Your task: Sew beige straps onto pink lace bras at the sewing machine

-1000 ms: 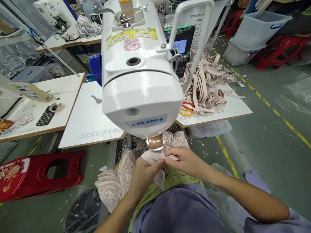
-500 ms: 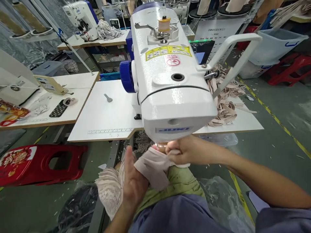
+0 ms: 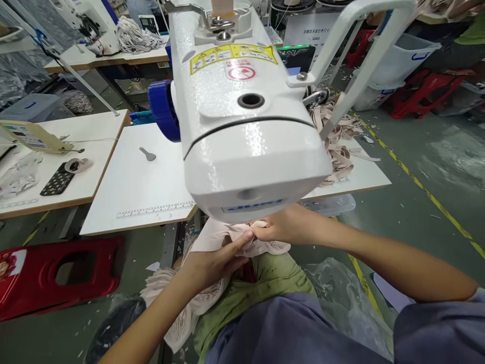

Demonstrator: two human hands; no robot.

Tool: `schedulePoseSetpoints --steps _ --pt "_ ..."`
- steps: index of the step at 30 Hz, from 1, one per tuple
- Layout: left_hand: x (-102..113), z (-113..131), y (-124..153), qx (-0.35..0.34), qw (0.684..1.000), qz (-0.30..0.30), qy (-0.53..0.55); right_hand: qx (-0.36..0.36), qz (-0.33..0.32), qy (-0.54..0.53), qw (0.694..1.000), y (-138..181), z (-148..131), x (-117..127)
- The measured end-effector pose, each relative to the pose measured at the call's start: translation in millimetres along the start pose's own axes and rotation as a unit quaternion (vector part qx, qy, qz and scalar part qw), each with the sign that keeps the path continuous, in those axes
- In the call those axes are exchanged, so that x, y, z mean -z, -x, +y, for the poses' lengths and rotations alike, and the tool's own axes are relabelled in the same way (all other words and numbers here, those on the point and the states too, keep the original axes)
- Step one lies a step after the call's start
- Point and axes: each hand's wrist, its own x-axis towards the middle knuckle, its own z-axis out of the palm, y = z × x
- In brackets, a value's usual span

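Note:
A large white sewing machine (image 3: 242, 116) fills the middle of the view and hides its own needle area. Just below its front end, both hands hold a pale pink lace fabric piece (image 3: 223, 236). My left hand (image 3: 212, 260) grips the fabric from below and the left. My right hand (image 3: 282, 228) pinches its upper edge, close under the machine head. More of the lace hangs down over my lap (image 3: 182, 303).
The white table (image 3: 140, 187) carries a printed ruler strip and a small grey tool (image 3: 147, 153). A heap of beige straps (image 3: 339, 144) lies on the right side. A red plastic stool (image 3: 56, 273) lies on the floor at left. Another table (image 3: 56, 162) stands further left.
My left hand has gone from flat and open against the fabric to gripping it. My right hand stays under the machine head. The camera has shifted closer and slightly left.

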Motion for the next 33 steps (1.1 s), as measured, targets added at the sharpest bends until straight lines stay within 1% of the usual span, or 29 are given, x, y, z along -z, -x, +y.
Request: schedulePoseSetpoints --steps 2,3,6,8,10,13,16,19,22,24,27,29,31,33 --pt "-0.1 4.8 1.7 0.025 1.000 -0.010 0.004 0.017 0.023 -0.015 0.999 3.6 9.7 -10.2" --pt "-0.2 7.8 2.9 0.042 0.999 -0.016 0.016 0.031 0.051 -0.023 0.998 6.3 15.8 -17.2" --pt "1.2 17.2 5.0 0.095 0.993 -0.039 0.058 0.080 0.171 -0.027 0.982 15.0 33.1 -38.8" --pt "3.9 22.7 3.6 0.123 0.989 -0.050 0.070 0.100 0.225 -0.031 0.969 18.0 39.9 -48.0" --pt "7.2 27.1 0.8 0.148 0.984 -0.063 0.072 0.110 0.239 -0.050 0.963 17.7 41.7 -50.8" --pt "9.5 32.3 -2.4 0.175 0.977 -0.076 0.092 0.115 0.233 -0.066 0.963 14.5 38.1 -46.5" --pt "7.5 37.6 -3.1 0.189 0.974 -0.063 0.104 0.103 0.227 -0.057 0.967 12.7 32.5 -39.6" --pt "4.2 44.2 -4.8 0.206 0.975 -0.044 0.069 0.092 0.231 -0.054 0.967 13.3 29.5 -38.1" --pt "3.2 51.4 -9.7 0.213 0.976 -0.039 0.015 0.093 0.254 -0.052 0.961 15.8 31.7 -46.6" --pt "4.4 55.5 -13.2 0.217 0.975 -0.041 -0.007 0.120 0.292 -0.036 0.948 18.4 35.7 -56.6" --pt "8.4 58.1 -15.0 0.221 0.974 -0.043 -0.012 0.197 0.351 0.022 0.915 22.0 42.6 -69.6" --pt "12.3 55.6 -13.2 0.219 0.974 -0.053 0.011 0.223 0.370 0.074 0.899 22.5 45.7 -72.5" --pt "16.7 49.5 -10.0 0.215 0.972 -0.075 0.054 0.228 0.380 0.118 0.889 21.1 46.6 -71.0" --pt "20.3 41.4 -6.9 0.198 0.971 -0.094 0.097 0.236 0.386 0.140 0.881 19.4 45.8 -68.3"
